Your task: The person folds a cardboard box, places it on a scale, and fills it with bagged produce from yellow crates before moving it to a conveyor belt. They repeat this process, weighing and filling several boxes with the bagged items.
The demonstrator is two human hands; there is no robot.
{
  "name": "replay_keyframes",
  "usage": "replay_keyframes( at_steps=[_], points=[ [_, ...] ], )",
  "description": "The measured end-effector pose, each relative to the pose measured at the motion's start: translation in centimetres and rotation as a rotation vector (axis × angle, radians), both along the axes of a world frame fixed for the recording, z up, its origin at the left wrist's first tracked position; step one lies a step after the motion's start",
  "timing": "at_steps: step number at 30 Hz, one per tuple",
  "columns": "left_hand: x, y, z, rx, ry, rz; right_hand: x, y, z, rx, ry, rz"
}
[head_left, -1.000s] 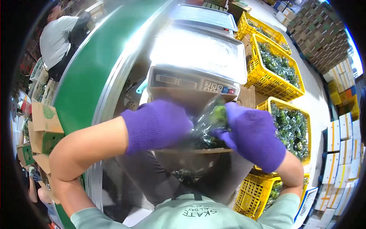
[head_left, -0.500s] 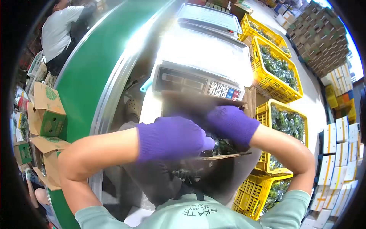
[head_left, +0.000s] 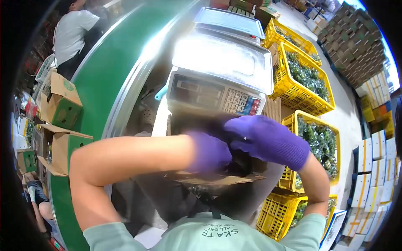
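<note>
An open cardboard box [head_left: 222,180] rests at my lap, its near flap edge showing below my hands. Its inside is dark and mostly covered by my hands, so I cannot make out the contents. My left hand [head_left: 210,153], in a purple knit glove, reaches into the box from the left; it is smeared by motion and its fingertips are hidden. Over the box's right side is my right hand [head_left: 261,136], also gloved in purple, with fingers bent inward and down. Whatever lies under those fingers is hidden. Just beyond the box stands a digital scale [head_left: 199,94] with a shiny metal pan.
A second scale [head_left: 228,21] sits behind the first. Yellow crates [head_left: 299,90] of green, plastic-wrapped goods line the right. Left runs a green conveyor belt [head_left: 104,79], with open cartons [head_left: 63,100] and a person in white [head_left: 73,35] beyond it. White boxes [head_left: 368,171] are stacked far right.
My left hand has shifted right and up, deeper over the box. My right hand has moved slightly right, its fingers now more visible. The view has shifted a little.
</note>
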State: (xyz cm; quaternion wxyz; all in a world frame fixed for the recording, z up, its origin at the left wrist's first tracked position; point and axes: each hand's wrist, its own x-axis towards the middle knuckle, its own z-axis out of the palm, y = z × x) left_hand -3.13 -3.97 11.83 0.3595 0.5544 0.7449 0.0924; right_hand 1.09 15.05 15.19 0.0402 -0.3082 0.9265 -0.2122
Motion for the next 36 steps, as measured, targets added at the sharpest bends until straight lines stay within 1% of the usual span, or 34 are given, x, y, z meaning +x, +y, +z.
replay_keyframes(
  at_steps=[1, 2, 3, 4, 5, 7, 8, 9, 10, 11, 13, 14, 15, 16, 17, 19, 20, 21, 22, 23, 24, 25, 26, 27, 28, 29, 31, 32, 33, 34, 35, 36],
  points=[
    [-0.7, -1.4, 1.0, 0.150, 0.071, -0.066, 0.9, -0.2, 1.4, -0.153, 0.104, -0.057],
    [-1.3, -2.8, 2.6, 0.298, 0.134, -0.135, 2.0, 0.7, 2.4, -0.205, 0.134, -0.225],
    [-1.3, -3.7, 5.3, 0.290, 0.228, -0.043, 3.2, 2.2, 3.3, -0.258, 0.163, -0.397],
    [-2.2, -6.0, 5.1, 0.664, 0.212, 0.041, 4.0, 3.3, 4.0, -0.336, -0.083, -0.649],
    [-2.5, -7.9, 5.5, 0.702, 0.229, 0.155, 4.5, 4.5, 3.6, -0.534, -0.332, -0.656],
    [-2.8, -8.1, 3.5, 0.851, 0.412, 0.171, 3.5, 4.5, 1.1, -0.409, -0.457, -0.383],
    [-2.5, -7.3, 2.4, 0.803, 0.592, 0.085, 2.8, 2.8, -0.8, -0.429, -0.416, -0.306],
    [-1.9, -5.8, 1.1, 0.751, 0.771, 0.002, 1.5, 1.3, -3.1, -0.282, -0.370, -0.098],
    [-1.0, -4.2, -0.6, 0.751, 0.769, 0.055, 1.4, 0.1, -5.3, -0.123, -0.103, -0.058],
    [-0.8, -2.7, -3.0, 0.781, 0.866, 0.020, 2.0, 0.5, -5.6, 0.110, 0.021, -0.138],
    [-1.0, -1.8, -4.0, 0.863, 0.974, 0.166, 0.7, 1.0, -4.9, -0.127, -0.276, -0.048],
    [-1.0, -1.9, -3.6, 0.874, 0.979, 0.163, 1.2, 1.3, -2.7, -0.258, -0.561, -0.124],
    [-0.5, -2.3, -3.1, 0.818, 0.949, 0.217, 2.1, 1.8, -0.6, -0.386, -0.849, -0.200],
    [-0.3, -2.5, -2.7, 0.760, 0.916, 0.276, 3.3, 2.5, -1.0, -0.370, -0.686, -0.110],
    [-0.4, -2.6, -2.4, 0.767, 0.916, 0.288, 5.1, 1.9, -0.5, -0.250, -0.366, -0.074],
    [-0.5, -2.8, -2.1, 0.741, 0.850, 0.244, 6.3, 0.2, -1.3, -0.007, -0.221, -0.140],
    [-1.1, -2.5, -2.2, 0.802, 0.709, 0.253, 6.1, 0.1, -2.8, -0.109, -0.177, -0.255],
    [-1.8, -2.6, -2.6, 0.859, 0.638, 0.256, 5.6, 0.2, -3.7, -0.374, -0.292, -0.394],
    [-2.3, -3.0, -2.0, 0.813, 0.464, 0.278, 5.8, -0.2, -3.8, -0.451, -0.230, -0.501],
    [-2.7, -3.3, -0.2, 0.763, 0.295, 0.301, 5.8, -0.5, -3.8, -0.526, -0.164, -0.604],
    [-2.7, -3.5, 1.9, 0.450, 0.050, 0.333, 5.8, -0.5, -4.2, -0.527, -0.161, -0.604],
    [-2.3, -3.9, 2.8, 0.448, 0.052, 0.332, 5.8, -0.4, -5.1, -0.375, 0.249, -0.627],
    [-1.9, -4.4, 3.3, 0.426, 0.013, 0.269, 5.4, -0.3, -5.9, -0.208, 0.656, -0.629],
    [-1.3, -4.9, 3.3, 0.402, -0.027, 0.205, 4.6, -0.1, -6.6, -0.209, 0.656, -0.629],
    [0.2, -5.4, 2.2, 0.468, 0.145, 0.221, 3.7, 0.2, -7.4, -0.382, 0.414, -0.597],
    [0.9, -5.4, 1.1, 0.460, 0.133, 0.219, 3.1, 0.6, -8.3, -0.548, 0.165, -0.558],
    [1.3, -4.9, -1.1, 0.478, 0.291, 0.286, 2.7, 1.2, -8.6, -0.605, -0.200, -0.464],
    [0.8, -4.7, -1.8, 0.502, 0.403, 0.233, 3.1, 1.0, -8.5, -0.647, -0.221, -0.465],
    [0.6, -5.0, -2.3, 0.500, 0.403, 0.237, 3.8, 0.4, -8.3, -0.691, -0.246, -0.469],
    [0.2, -5.5, -2.4, 0.518, 0.631, 0.257, 5.4, -0.4, -8.5, -0.635, -0.191, -0.522],
    [-0.4, -5.9, -2.6, 0.533, 0.863, 0.275, 7.6, -1.6, -8.6, -0.647, -0.167, -0.595],
    [-1.2, -6.5, -3.0, 0.491, 0.916, 0.303, 10.1, -2.5, -10.3, -0.520, -0.091, -0.663]
  ],
)
